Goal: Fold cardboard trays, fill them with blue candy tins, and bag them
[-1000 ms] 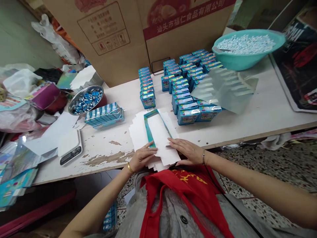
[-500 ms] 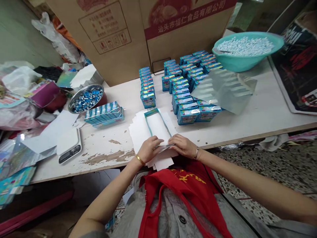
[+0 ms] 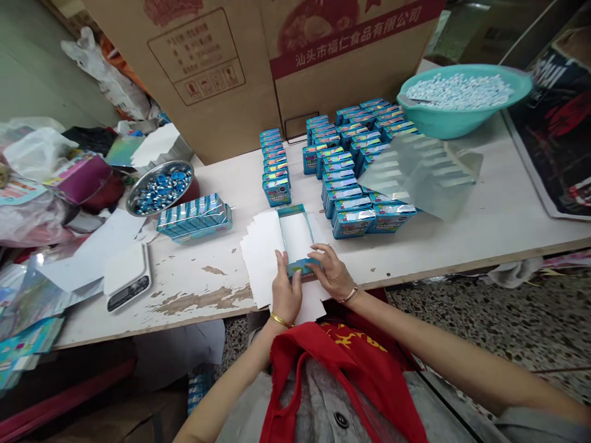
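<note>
A teal-edged cardboard tray [image 3: 296,234] with a white inside stands folded up on a stack of flat white card blanks [image 3: 259,246] near the table's front edge. My left hand [image 3: 285,292] presses its near end wall, fingers together against the card. My right hand [image 3: 331,271] holds the same near end from the right side, fingertips on the teal flap. Behind the tray stand rows of small teal boxes [image 3: 344,161].
A wrapped pack of teal boxes [image 3: 196,215], a metal bowl of blue pieces [image 3: 160,186] and a white scale [image 3: 127,277] lie to the left. A teal basin of white pellets [image 3: 457,92] and clear plastic sheet [image 3: 422,172] sit at right. Large cartons [image 3: 258,55] stand behind.
The flat card blank has been folded up into a tray. Both hands moved from lying flat on the card to gripping its near end, closer together.
</note>
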Tool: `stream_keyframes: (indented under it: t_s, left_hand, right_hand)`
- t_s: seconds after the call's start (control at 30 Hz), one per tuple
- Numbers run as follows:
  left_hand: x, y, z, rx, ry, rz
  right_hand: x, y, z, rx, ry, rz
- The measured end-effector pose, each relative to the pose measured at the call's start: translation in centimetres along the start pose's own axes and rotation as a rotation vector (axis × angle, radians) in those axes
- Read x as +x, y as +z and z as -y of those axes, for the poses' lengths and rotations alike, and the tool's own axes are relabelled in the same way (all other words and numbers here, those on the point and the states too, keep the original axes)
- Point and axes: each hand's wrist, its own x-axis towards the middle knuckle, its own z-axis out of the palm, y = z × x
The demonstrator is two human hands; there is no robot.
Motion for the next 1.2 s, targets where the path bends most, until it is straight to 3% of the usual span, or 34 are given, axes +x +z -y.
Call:
stream_keyframes:
  t_s: [0.13, 0.3, 0.43, 0.57, 0.67, 0.83, 1.03, 1.2]
  left_hand:
    - [0.2, -0.3, -0.1, -0.232, -0.116, -0.006]
    - [0.7, -0.9, 0.7, -0.397, -0.208, -0.056]
    - [1.4, -1.5, 0.7, -0.289, -0.182, -0.03]
    - [2.1, -1.6, 0.2, -0.11, -0.174, -0.08]
    - [2.3, -1.9, -0.3, -0.114, -0.216, -0.045]
    - [2.4, -2.4, -0.7, -0.181, -0.25, 0.015]
    - [2.3, -1.8, -0.8, -0.123, -0.226, -0.024]
    - [1.9, -1.1, -0.9, 0.063, -0.178, -0.087]
  right_hand:
    - [-1.4, -0.6, -0.5, -0.056, -0.173, 0.08]
    - [-2.4, -0.5, -1.3, -0.104, -0.341, 0.023]
    - [-2.2, -0.1, -1.3, -0.102, -0.333, 0.026]
    - [-1.9, 0.1, -1.1, -0.179, -0.313, 0.028]
    - [-1.7, 0.1, -1.0, -0.22, -0.273, 0.063]
    - [-1.3, -0.5, -0.5, -0.084, -0.262, 0.025]
    - [-1.6, -1.0, 0.9, 0.087, -0.089, -0.055]
    - [-1.3, -0.6, 1.3, 0.048, -0.157, -0.036]
